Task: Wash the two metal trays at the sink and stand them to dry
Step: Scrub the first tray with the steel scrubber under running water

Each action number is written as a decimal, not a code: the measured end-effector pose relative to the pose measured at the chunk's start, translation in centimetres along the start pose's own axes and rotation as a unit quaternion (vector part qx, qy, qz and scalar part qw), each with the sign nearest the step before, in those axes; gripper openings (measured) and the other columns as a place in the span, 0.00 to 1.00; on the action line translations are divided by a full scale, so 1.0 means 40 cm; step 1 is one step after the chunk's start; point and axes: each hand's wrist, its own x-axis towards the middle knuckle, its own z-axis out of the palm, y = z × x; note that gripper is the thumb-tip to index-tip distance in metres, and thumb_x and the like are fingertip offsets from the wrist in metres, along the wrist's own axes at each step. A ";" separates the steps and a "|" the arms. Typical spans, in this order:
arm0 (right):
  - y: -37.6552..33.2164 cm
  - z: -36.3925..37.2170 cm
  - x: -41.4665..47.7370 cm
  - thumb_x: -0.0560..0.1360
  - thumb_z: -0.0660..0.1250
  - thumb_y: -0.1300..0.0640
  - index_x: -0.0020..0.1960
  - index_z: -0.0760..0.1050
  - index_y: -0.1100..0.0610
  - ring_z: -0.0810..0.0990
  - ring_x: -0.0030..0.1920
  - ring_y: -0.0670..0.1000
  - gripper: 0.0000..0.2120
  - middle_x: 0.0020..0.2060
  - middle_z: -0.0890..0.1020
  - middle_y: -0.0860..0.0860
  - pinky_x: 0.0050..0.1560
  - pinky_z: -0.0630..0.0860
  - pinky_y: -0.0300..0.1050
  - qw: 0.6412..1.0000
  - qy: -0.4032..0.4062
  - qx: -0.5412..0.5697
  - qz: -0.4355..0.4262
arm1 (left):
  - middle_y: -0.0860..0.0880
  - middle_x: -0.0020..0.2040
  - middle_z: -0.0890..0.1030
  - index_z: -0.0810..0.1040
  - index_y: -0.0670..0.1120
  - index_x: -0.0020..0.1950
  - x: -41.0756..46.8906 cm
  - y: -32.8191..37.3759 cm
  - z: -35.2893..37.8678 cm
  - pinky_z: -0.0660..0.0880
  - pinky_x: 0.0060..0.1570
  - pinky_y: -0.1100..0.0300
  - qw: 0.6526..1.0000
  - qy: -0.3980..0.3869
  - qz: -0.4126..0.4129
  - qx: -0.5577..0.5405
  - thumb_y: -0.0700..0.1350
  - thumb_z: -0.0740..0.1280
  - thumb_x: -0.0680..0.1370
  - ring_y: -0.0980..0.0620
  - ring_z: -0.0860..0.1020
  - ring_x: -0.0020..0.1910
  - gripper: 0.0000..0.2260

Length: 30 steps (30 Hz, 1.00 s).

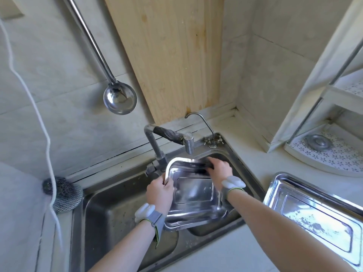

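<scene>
left grip (160, 193) clamping left rim of tilted tray (194, 191), right grip (218, 169) curling over its far rim | second tray (314, 222) lying rightward on bench (255, 163), nearer right grip

tray (193, 191) over sink (117, 213), second tray (314, 218) right

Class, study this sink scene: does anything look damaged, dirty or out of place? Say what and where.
The tap has dark, ragged material wrapped round its arm, which looks like a makeshift repair. The counter tray at the right has smeared patches on its base, unlike the shinier held tray.
</scene>
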 end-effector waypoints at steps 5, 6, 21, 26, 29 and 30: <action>-0.149 0.059 -0.033 0.76 0.68 0.60 0.61 0.77 0.56 0.82 0.48 0.54 0.14 0.54 0.82 0.53 0.47 0.75 0.40 0.985 0.058 0.114 -0.119 | 0.46 0.28 0.73 0.70 0.46 0.30 0.014 0.032 0.022 0.63 0.31 0.58 1.000 -0.012 0.004 0.016 0.47 0.64 0.77 0.41 0.71 0.32 0.16; -0.159 0.058 -0.040 0.76 0.68 0.59 0.64 0.76 0.57 0.82 0.49 0.54 0.17 0.57 0.81 0.54 0.51 0.77 0.43 0.979 0.056 0.115 -0.159 | 0.46 0.28 0.73 0.70 0.46 0.30 0.015 0.034 0.020 0.63 0.32 0.58 1.000 -0.015 0.005 0.009 0.47 0.64 0.77 0.41 0.71 0.32 0.15; 0.052 -0.005 0.009 0.76 0.59 0.65 0.54 0.75 0.49 0.81 0.48 0.58 0.14 0.52 0.82 0.52 0.48 0.77 0.48 0.996 0.024 0.009 0.086 | 0.48 0.23 0.69 0.68 0.43 0.27 -0.016 0.012 -0.025 0.61 0.28 0.59 0.999 0.008 0.048 -0.006 0.45 0.63 0.77 0.49 0.66 0.25 0.18; -0.124 0.059 -0.022 0.78 0.65 0.60 0.65 0.74 0.56 0.82 0.49 0.57 0.16 0.58 0.81 0.54 0.52 0.79 0.47 0.988 0.041 0.075 -0.130 | 0.48 0.23 0.67 0.67 0.44 0.27 -0.002 0.033 0.004 0.58 0.28 0.58 1.000 0.002 0.014 -0.008 0.43 0.63 0.76 0.47 0.64 0.26 0.17; -0.078 0.040 0.003 0.77 0.65 0.60 0.65 0.72 0.52 0.82 0.49 0.57 0.17 0.59 0.80 0.53 0.52 0.80 0.55 0.986 0.019 0.039 -0.161 | 0.48 0.23 0.63 0.63 0.43 0.26 0.005 0.010 -0.012 0.56 0.29 0.59 0.999 0.007 -0.001 -0.043 0.41 0.63 0.76 0.50 0.59 0.26 0.19; -0.025 0.025 0.018 0.77 0.63 0.62 0.63 0.72 0.49 0.81 0.49 0.57 0.16 0.57 0.80 0.52 0.52 0.80 0.56 0.996 0.006 0.007 -0.090 | 0.49 0.23 0.64 0.63 0.43 0.26 0.002 0.001 -0.020 0.56 0.29 0.60 0.999 0.007 0.002 -0.044 0.41 0.63 0.77 0.51 0.60 0.26 0.19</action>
